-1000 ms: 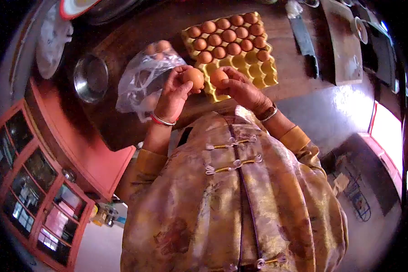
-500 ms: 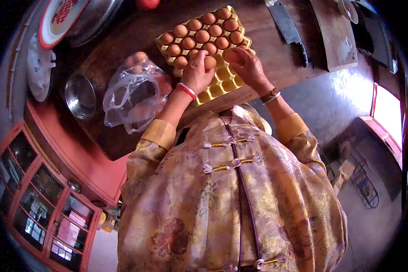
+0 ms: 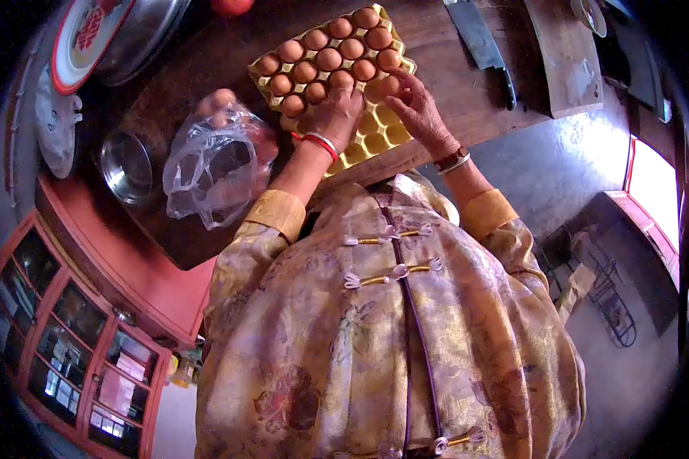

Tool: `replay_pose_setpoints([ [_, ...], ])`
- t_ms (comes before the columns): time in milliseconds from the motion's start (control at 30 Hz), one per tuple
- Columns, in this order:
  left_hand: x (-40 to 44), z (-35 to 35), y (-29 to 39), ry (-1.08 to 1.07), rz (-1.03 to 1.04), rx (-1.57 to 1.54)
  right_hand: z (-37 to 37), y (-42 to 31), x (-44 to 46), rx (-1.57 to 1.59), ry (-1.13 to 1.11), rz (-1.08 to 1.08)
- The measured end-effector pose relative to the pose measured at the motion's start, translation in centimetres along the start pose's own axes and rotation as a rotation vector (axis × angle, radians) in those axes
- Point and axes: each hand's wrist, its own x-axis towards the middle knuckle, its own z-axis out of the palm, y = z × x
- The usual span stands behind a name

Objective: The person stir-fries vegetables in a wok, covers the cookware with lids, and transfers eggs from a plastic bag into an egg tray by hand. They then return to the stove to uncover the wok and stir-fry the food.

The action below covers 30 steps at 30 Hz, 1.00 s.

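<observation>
A yellow egg tray (image 3: 375,141) lies tilted across the wooden table, its far rows filled with brown eggs (image 3: 329,59). My left hand (image 3: 335,118) is over the middle of the tray, back of the hand up, fingers curled down beside an egg in the third row. Whatever is under those fingers is hidden. At the tray's right side, my right hand (image 3: 422,118) has thumb and fingers around a brown egg (image 3: 389,86) at the near edge of the filled rows. Left of the tray sits a clear plastic bag (image 3: 210,172) with more eggs in and behind it.
A metal bowl (image 3: 126,168) stands left of the bag on the table (image 3: 161,99). To the right lie a cleaver (image 3: 478,46) and a cutting board (image 3: 566,61). A red-rimmed enamel basin (image 3: 65,76) is at the upper left; a red glass-door cabinet (image 3: 80,329) stands below.
My left hand has turned palm-down over the tray, and the egg seen in it before is out of sight. My right hand has drawn slightly back, uncovering the egg at its fingertips.
</observation>
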Motion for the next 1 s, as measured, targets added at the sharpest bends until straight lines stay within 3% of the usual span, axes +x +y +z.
replay_pose_setpoints([
  [167, -0.3, 1.3, -0.5, 0.137, 0.004, -0.083, 0.5, -1.0, 0.5, -0.842, 0.022, -0.34],
  [233, -0.2, 1.9, -1.0, 0.171, 0.107, -0.011, 0.8, -0.9, 0.8, -0.88, -0.001, -0.382],
  [300, -0.9, 1.4, -0.5, 0.245, 0.05, -0.134, 0.7, -0.4, 1.3, -0.978, -0.025, -0.522],
  [333, -1.7, -0.3, 0.3, 0.111, 0.019, -0.082, 0.7, -0.5, 1.4, -1.054, -0.066, -0.547],
  [433, -4.4, -2.5, 0.3, 0.265, 0.025, -0.228, 0.8, 0.4, 1.7, -1.191, -0.075, -0.503],
  [500, -6.8, -3.4, -1.0, 0.308, -0.02, -0.264, 0.6, 1.1, 1.9, -1.234, -0.113, -0.586],
  [567, -10.2, -5.9, -2.6, 0.299, -0.152, -0.361, 0.2, 2.3, 2.1, -1.331, -0.105, -0.561],
  [633, -12.8, -6.4, -5.9, 0.503, -0.186, -0.356, 0.3, 2.3, 1.9, -1.357, -0.124, -0.541],
  [700, -15.8, -7.2, -9.6, 0.419, -0.426, -0.342, 0.3, 2.2, 1.8, -1.39, -0.144, -0.521],
  [800, -19.5, -3.6, -16.8, 0.496, -0.547, -0.265, 0.7, 1.8, 2.0, -1.411, -0.19, -0.548],
  [867, -20.7, -2.4, -19.9, 0.159, -0.789, -0.153, 1.1, 1.3, 1.9, -1.416, -0.196, -0.552],
  [900, -21.0, -2.7, -20.2, 0.166, -0.796, -0.16, 1.4, 0.9, 1.8, -1.419, -0.2, -0.556],
  [967, -21.6, -3.6, -20.6, -0.199, -0.697, -0.121, 4.5, -1.2, 1.2, -1.457, -0.123, -0.623],
  [1000, -22.1, -2.2, -21.6, -0.191, -0.719, -0.177, 6.8, -2.9, 0.7, -1.25, -0.165, -0.588],
])
